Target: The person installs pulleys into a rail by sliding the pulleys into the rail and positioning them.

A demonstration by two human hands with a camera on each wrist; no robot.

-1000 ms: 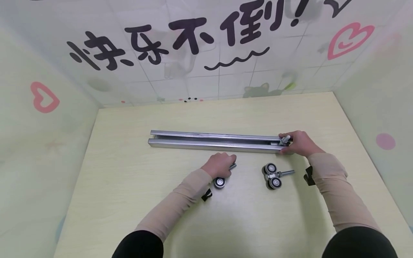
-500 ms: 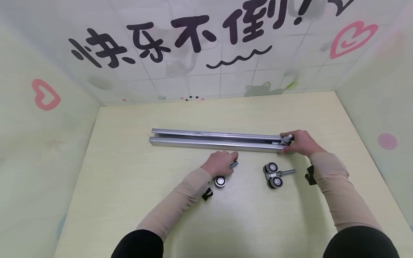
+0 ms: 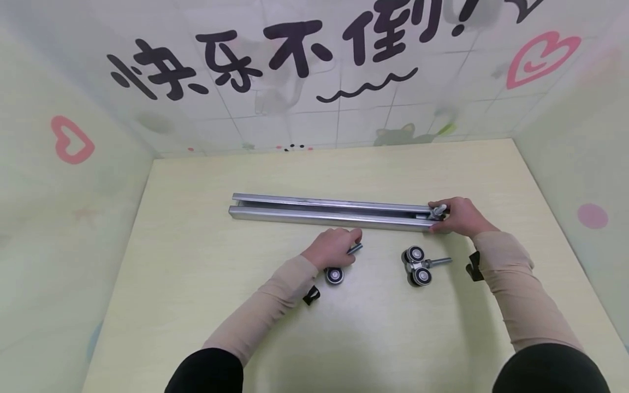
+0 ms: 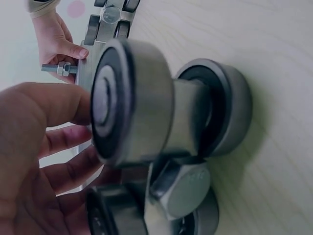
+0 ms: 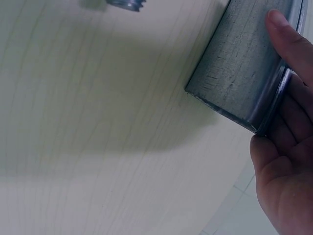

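Observation:
A metal rail (image 3: 314, 214) with a slot along its top lies across the table. Its right end is gripped by my right hand (image 3: 461, 216), thumb on the near side, where a bolt (image 3: 439, 210) stands up from the slot. In the right wrist view the thumb presses the side of the rail (image 5: 234, 63). My left hand (image 3: 332, 249) has its fingers curled round a roller carriage (image 3: 335, 275) in front of the rail; the left wrist view shows its wheels (image 4: 151, 103) and hex bolt (image 4: 183, 190) close up, beside the fingers of my left hand (image 4: 44, 152).
A second roller carriage (image 3: 416, 266) lies on the table (image 3: 196, 305) between my hands, nearer to me than the rail, its threaded bolt pointing right. Walls with printed characters and hearts stand behind and at both sides.
The head view has shifted slightly. Both hands keep their holds, and the left hand with its roller carriage has barely moved. The rail and the other carriage look unmoved.

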